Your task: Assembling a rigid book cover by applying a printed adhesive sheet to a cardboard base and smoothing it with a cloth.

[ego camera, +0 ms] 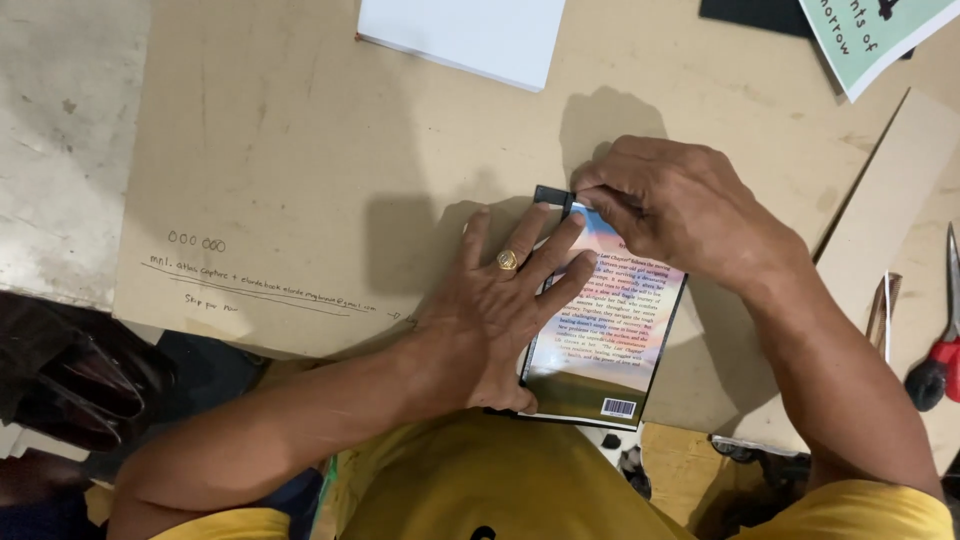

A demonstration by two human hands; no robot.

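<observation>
Left hand (pixel 505 300) is laid flat, fingers spread, on a book (pixel 600 340) lying cover-down on a cardboard sheet (pixel 300 150). Right hand (pixel 680 210) pinches the book's top corner, apparently a dark strip (pixel 552 194); fingertips hidden. Scissors (pixel 940 350) cut off at right.

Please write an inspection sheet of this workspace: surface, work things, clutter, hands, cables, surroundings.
Surface: brown cardboard sheet with handwriting, laid on a worn pale table.
Work things: book, back cover up, with a dark strip at its top corner.
Clutter: white pad, green printed sheet, red-handled scissors, cardboard offcut.
Hands: left hand, with a ring, lies flat on the book; right hand pinches the top corner.
Cables: nothing seen.
Surroundings: dark bag at left.
</observation>
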